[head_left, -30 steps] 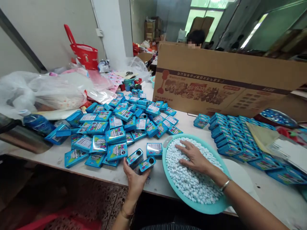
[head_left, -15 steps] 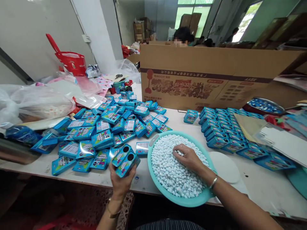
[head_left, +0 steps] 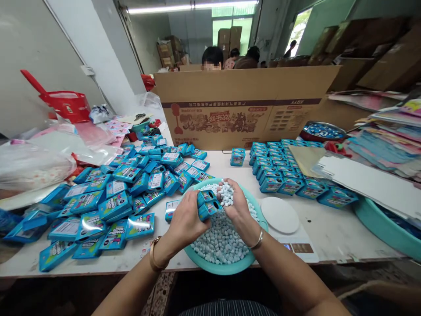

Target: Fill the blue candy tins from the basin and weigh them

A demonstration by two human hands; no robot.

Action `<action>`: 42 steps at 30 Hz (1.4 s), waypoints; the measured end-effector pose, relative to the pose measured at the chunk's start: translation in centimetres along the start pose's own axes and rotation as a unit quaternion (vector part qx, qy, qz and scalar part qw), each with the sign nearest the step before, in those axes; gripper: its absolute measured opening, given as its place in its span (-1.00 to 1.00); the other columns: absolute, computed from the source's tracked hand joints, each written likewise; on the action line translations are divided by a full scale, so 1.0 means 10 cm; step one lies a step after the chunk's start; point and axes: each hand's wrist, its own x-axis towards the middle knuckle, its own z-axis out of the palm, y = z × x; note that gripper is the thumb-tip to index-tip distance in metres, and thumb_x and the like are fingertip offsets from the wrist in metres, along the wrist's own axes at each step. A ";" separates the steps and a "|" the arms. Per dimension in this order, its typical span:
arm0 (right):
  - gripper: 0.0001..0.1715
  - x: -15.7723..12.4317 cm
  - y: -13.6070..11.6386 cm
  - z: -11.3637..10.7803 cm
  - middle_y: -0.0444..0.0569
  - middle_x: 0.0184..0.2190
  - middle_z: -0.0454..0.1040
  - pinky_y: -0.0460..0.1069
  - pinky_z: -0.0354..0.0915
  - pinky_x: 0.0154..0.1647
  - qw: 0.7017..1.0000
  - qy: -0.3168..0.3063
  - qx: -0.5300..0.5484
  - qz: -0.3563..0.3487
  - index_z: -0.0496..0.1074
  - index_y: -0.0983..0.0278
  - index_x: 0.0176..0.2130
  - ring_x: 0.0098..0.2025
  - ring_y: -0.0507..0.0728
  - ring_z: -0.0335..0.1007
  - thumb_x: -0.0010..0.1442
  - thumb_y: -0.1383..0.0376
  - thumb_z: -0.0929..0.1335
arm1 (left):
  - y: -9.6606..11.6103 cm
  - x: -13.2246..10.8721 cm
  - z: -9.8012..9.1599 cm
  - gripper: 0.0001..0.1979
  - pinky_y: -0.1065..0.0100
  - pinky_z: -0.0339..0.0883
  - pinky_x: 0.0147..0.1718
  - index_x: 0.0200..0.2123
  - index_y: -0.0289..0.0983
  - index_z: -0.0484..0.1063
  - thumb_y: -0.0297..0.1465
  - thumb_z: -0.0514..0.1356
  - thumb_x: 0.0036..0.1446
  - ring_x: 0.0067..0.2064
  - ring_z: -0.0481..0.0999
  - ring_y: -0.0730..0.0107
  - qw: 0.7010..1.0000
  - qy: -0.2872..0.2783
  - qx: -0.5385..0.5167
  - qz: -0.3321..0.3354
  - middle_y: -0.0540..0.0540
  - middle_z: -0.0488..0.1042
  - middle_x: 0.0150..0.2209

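My left hand (head_left: 187, 218) grips two small blue candy boxes (head_left: 208, 204) side by side. They are tilted, with dark round holes facing my other hand. Cupped close to those holes, my right hand (head_left: 239, 206) carries a heap of small white candies (head_left: 226, 194). Both hands are above a turquoise basin (head_left: 221, 267) filled with loose white candies (head_left: 215, 243). To the left lies a big jumbled pile of blue candy boxes (head_left: 115, 204). One box (head_left: 237, 156) stands alone behind the basin.
Rows of upright blue boxes (head_left: 272, 169) stand to the right, partly under a tan sheet. A white scale (head_left: 280, 215) sits beside the basin. A large carton (head_left: 230, 92) blocks the back, with people beyond it. Plastic bags (head_left: 36, 166) lie at left, stacked packaging (head_left: 388, 140) at right.
My right hand has come up out of the basin with a handful of candies. My left hand has brought the two boxes rightward over the basin, turning their holes toward it. The view has shifted right.
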 end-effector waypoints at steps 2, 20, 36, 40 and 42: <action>-0.77 -0.04 0.04 0.07 -0.21 -0.52 0.47 -0.06 0.39 -0.47 0.999 0.022 0.039 -0.023 0.38 0.21 -0.38 -0.52 0.04 0.42 -0.08 0.27 0.47 | 0.03 0.05 0.01 -0.43 0.00 0.43 -0.03 -0.01 -0.25 0.21 -0.47 0.26 -0.16 0.02 0.44 -0.04 0.999 -0.014 0.037 -0.003 -0.21 0.39 -0.06; -0.82 -0.24 -0.01 0.43 -0.12 -0.43 0.58 0.03 0.36 -0.04 0.986 -0.059 -0.097 -0.120 0.51 0.22 -0.44 -0.27 0.12 0.50 -0.08 0.19 0.49 | -0.07 0.03 -0.05 -0.45 0.09 0.42 -0.09 -0.02 -0.23 0.24 -0.44 0.27 -0.15 -0.04 0.47 0.06 0.996 0.030 -0.085 -0.015 -0.13 0.41 -0.09; -0.78 -0.37 -0.14 0.54 -0.07 -0.37 0.61 -0.01 0.34 -0.08 0.978 -0.114 -0.132 -0.115 0.54 0.23 -0.44 -0.22 0.12 0.51 -0.05 0.13 0.50 | -0.14 -0.02 -0.05 -0.37 0.10 0.42 -0.04 0.05 -0.25 0.28 -0.44 0.37 -0.15 -0.05 0.52 0.09 0.981 0.034 -0.190 -0.023 -0.14 0.48 -0.07; -0.73 -0.27 -0.20 0.27 -0.07 -0.35 0.59 0.06 0.34 0.05 0.982 -0.087 -0.126 -0.112 0.53 0.20 -0.39 -0.14 0.15 0.52 0.03 0.06 0.48 | -0.20 -0.08 -0.08 -0.31 0.04 0.40 0.02 0.10 -0.24 0.26 -0.44 0.38 -0.15 0.01 0.50 0.05 0.978 0.014 -0.210 -0.002 -0.18 0.47 0.00; -0.70 -0.20 -0.20 -0.01 -0.08 -0.35 0.57 0.11 0.32 0.11 0.969 -0.058 -0.191 -0.143 0.52 0.18 -0.39 -0.13 0.17 0.51 0.10 0.00 0.44 | -0.25 -0.12 -0.10 -0.33 0.03 0.42 0.02 0.08 -0.23 0.28 -0.45 0.37 -0.16 0.01 0.50 0.04 0.975 0.010 -0.220 0.000 -0.17 0.48 -0.01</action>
